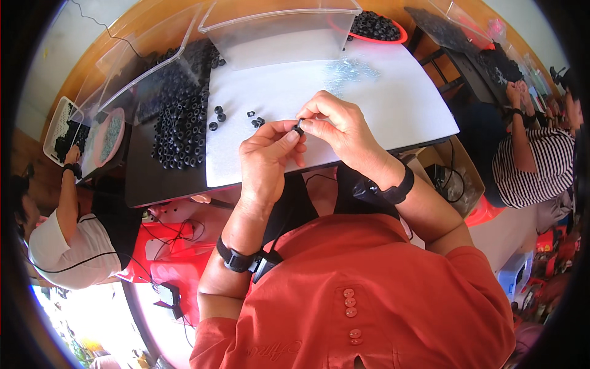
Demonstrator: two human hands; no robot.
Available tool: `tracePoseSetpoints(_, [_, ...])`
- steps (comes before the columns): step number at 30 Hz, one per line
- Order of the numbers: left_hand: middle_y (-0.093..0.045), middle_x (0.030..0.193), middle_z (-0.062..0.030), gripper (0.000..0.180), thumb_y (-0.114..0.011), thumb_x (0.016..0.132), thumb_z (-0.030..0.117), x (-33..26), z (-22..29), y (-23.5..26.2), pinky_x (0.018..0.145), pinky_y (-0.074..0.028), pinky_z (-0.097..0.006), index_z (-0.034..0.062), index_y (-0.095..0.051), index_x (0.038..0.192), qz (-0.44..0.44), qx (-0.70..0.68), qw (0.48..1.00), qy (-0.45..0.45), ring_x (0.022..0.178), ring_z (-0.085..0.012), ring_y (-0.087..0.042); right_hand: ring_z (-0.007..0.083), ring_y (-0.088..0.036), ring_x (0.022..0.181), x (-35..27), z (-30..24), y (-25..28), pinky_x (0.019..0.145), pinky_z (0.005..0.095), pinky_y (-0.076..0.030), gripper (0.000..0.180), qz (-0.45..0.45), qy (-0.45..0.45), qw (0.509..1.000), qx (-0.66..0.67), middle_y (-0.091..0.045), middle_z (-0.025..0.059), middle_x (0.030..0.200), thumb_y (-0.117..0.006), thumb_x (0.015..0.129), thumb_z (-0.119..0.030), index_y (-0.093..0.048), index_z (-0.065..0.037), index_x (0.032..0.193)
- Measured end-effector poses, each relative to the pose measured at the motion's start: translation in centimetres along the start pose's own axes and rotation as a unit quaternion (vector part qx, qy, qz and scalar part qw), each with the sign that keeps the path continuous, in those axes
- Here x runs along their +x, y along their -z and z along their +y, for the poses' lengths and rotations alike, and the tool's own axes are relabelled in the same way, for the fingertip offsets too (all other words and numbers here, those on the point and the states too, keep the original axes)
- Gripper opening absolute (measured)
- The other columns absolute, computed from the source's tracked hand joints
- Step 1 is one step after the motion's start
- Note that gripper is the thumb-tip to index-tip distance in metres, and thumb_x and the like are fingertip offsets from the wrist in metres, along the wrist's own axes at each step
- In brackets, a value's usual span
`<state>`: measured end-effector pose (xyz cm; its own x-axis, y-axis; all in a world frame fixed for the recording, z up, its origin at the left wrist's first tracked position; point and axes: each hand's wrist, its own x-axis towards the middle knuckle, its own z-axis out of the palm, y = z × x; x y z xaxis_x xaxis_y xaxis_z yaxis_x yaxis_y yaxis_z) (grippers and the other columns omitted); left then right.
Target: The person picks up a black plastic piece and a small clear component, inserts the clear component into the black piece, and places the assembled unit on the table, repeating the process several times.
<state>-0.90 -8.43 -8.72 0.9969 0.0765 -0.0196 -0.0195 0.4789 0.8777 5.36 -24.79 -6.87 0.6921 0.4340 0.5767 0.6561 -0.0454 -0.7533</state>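
My left hand (pixel 269 157) and my right hand (pixel 338 123) meet above the near part of a white sheet (pixel 393 111). Between their fingertips is a small black part (pixel 298 128), pinched by both and mostly covered by the fingers. Just left of it, a few small black pieces (pixel 258 122) lie on the sheet, with one squarish black piece (pixel 251 114) beside them. Farther left sit several round black pieces (pixel 213 126). A loose scatter of small clear pieces (pixel 350 72) lies beyond my right hand.
Many black ring-shaped parts (pixel 178 135) cover the dark table at left, by a tilted clear bin (pixel 144 80). Another clear bin (pixel 276 52) stands at the back, beside a red basin (pixel 402 34) of black parts. People work at left (pixel 74 240) and right (pixel 534 150). A cardboard box (pixel 470 169) stands below right.
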Motion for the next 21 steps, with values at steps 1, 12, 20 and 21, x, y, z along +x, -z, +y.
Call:
tracePoseSetpoints(1, [-0.069,0.093,-0.0155,0.018,-0.062,0.096,0.003,-0.01,0.00,0.02,0.062,-0.053,-0.031,-0.0071,-0.064,0.111,0.001,-0.001,1.000,0.000,0.075,-0.0205,-0.066,0.0234,-0.067,0.078,-0.03,0.00,-0.04,0.069,0.0323,-0.052,0.009,-0.004,-0.001,1.000,0.005,-0.064,0.0090,0.087,-0.069,0.089,-0.003,-0.061,-0.001,0.093])
tracePoseSetpoints(12, [-0.068,0.090,-0.0133,0.015,-0.065,0.093,0.000,-0.26,-0.36,-0.22,0.060,-0.054,-0.029,-0.0075,-0.064,0.106,0.018,0.006,1.000,-0.017,0.074,-0.0181,-0.065,0.0131,-0.066,0.080,-0.51,-0.29,-0.90,0.072,0.0274,-0.053,0.008,0.010,-0.074,0.993,0.087,-0.068,0.0074,0.088,-0.067,0.092,-0.005,-0.062,0.002,0.094])
tracePoseSetpoints(20, [-0.069,0.090,-0.0151,0.017,-0.065,0.094,0.002,-0.36,-0.23,-0.13,0.060,-0.053,-0.031,-0.0074,-0.063,0.108,0.021,0.014,1.000,-0.014,0.074,-0.0209,-0.066,0.0139,-0.067,0.081,-0.83,0.02,-0.75,0.073,0.0269,-0.053,0.004,0.019,-0.032,0.996,0.082,-0.066,0.0085,0.089,-0.067,0.091,0.000,-0.064,0.003,0.093])
tracePoseSetpoints(21, [-0.069,0.090,-0.0152,0.017,-0.065,0.093,0.002,-0.40,-0.24,-0.16,0.060,-0.053,-0.031,-0.0074,-0.063,0.108,0.025,0.018,1.000,-0.009,0.073,-0.0209,-0.066,0.0144,-0.067,0.080,-0.85,0.12,-0.67,0.072,0.0271,-0.053,0.005,0.020,-0.023,0.997,0.069,-0.066,0.0084,0.088,-0.067,0.091,0.000,-0.064,0.003,0.092])
